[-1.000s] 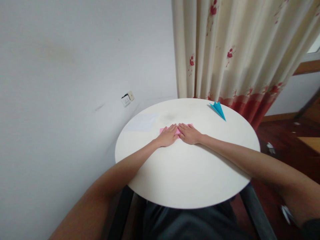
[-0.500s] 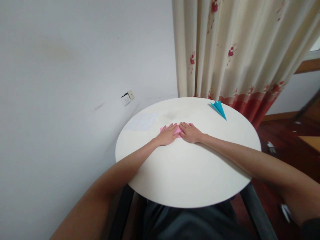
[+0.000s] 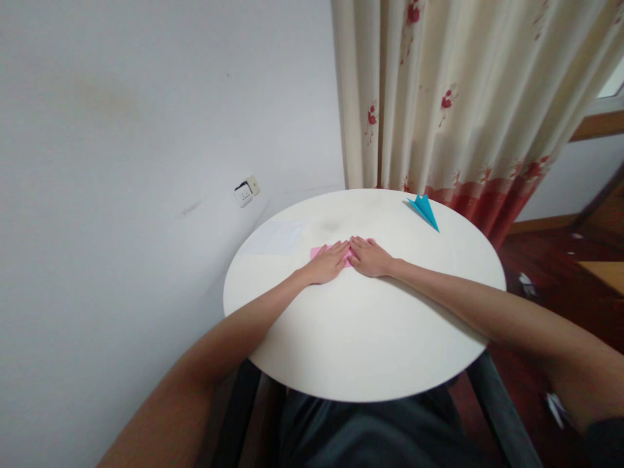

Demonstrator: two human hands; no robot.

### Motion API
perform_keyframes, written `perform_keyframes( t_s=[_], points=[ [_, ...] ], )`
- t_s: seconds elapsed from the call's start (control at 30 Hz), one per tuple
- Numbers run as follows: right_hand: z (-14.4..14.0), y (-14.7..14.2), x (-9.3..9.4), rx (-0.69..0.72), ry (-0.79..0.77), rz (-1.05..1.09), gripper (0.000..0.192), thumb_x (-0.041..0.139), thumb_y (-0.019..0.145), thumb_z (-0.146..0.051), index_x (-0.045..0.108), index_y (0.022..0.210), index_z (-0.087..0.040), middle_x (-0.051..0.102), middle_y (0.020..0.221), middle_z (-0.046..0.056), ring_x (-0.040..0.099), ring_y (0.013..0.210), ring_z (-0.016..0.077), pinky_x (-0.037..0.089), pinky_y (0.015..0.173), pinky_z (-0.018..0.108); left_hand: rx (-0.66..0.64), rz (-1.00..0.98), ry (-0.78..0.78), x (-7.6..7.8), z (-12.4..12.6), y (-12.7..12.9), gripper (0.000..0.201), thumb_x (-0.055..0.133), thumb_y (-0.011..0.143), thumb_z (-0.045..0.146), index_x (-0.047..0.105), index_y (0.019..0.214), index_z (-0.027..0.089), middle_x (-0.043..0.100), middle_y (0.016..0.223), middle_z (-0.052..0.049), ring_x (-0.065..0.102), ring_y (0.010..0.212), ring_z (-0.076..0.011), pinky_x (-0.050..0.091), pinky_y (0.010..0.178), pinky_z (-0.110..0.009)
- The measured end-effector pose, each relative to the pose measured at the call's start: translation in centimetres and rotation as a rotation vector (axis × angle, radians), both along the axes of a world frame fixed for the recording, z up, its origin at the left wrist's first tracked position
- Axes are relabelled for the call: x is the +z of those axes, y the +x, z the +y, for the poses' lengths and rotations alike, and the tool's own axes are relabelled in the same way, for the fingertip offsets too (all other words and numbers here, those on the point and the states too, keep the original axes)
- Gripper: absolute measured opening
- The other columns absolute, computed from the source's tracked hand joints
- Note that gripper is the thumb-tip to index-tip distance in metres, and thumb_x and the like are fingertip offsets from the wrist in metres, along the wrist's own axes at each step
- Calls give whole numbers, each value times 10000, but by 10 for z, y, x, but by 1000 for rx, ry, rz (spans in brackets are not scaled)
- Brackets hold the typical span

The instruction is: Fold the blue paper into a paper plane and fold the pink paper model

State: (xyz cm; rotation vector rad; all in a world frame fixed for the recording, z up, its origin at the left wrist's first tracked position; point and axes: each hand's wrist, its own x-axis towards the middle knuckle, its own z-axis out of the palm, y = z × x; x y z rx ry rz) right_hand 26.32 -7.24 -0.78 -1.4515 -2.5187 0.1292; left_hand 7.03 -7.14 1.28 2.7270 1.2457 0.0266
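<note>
A pink sheet of paper lies flat on the round white table, mostly covered by both of my hands. My left hand rests palm down on its left part, fingers stretched out. On the right part, my right hand also lies flat with its fingers extended. The fingertips of the two hands almost meet near the middle of the paper. Any folds under the palms are hidden.
A blue paper plane sits at the table's back right. White paper lies at the back left. A wall with a socket borders the left side; a floral curtain hangs behind the table.
My left hand has slid slightly right along the pink paper, bringing its fingertips closer to my right hand. The right hand stays nearly in place, and the view has shifted a little.
</note>
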Motion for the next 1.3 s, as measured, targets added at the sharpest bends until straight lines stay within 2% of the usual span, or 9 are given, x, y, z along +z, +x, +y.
perform_keyframes(
  t_s=[0.43,0.57,0.7,0.8,0.93,1.03,1.13,1.3],
  points=[
    [0,0,1,1,5,-3,652,267,1009,-417,333,1537,-39,285,1609,206,254,1502,306,219,1201,529,19,-52,-22,-2,1,0,614,154,1045,464,170,1592,185,137,1668,-85,115,1543,-208,92,1239,-465],
    [5,2,1,-11,-29,11,627,247,1023,-432,345,1541,-94,286,1616,177,249,1505,300,228,1197,536,27,-22,-22,2,-2,-1,616,188,1037,457,162,1594,195,127,1669,-85,100,1545,-225,81,1236,-501],
    [10,4,0,-41,-33,30,555,183,1047,-366,430,1494,-150,356,1596,141,309,1484,271,288,1175,507,28,18,-14,6,-4,-2,613,232,1025,472,161,1593,252,94,1675,-62,68,1547,-258,72,1223,-556],
    [10,5,-2,-32,-5,25,520,220,1039,-301,448,1473,-126,380,1582,152,326,1475,263,300,1172,479,34,36,-20,7,-5,-2,624,237,1021,471,147,1595,245,83,1676,-67,57,1548,-263,70,1224,-553],
    [5,4,-2,1,56,8,545,290,1020,-301,402,1492,-53,363,1579,201,314,1476,305,278,1178,510,37,21,-10,5,-4,-2,659,246,1016,477,128,1598,190,94,1672,-89,61,1548,-246,63,1231,-530],
    [2,2,-1,60,64,-4,570,259,1029,-315,368,1512,-34,334,1592,203,280,1491,306,263,1186,510,21,-3,15,1,-2,-2,662,260,1014,461,128,1595,172,107,1669,-105,79,1547,-222,65,1236,-492],
    [1,2,1,104,63,2,576,250,1030,-310,363,1513,-19,354,1580,207,302,1483,288,269,1191,471,11,-5,20,-1,-2,-1,657,265,1012,428,129,1591,149,114,1667,-123,87,1546,-203,69,1238,-455],
    [2,1,1,99,71,26,574,263,1029,-325,386,1506,-30,390,1564,195,327,1473,274,271,1194,447,9,0,25,-1,-1,-2,664,262,1009,425,126,1591,135,108,1667,-123,82,1547,-198,65,1240,-452]
  ],
)
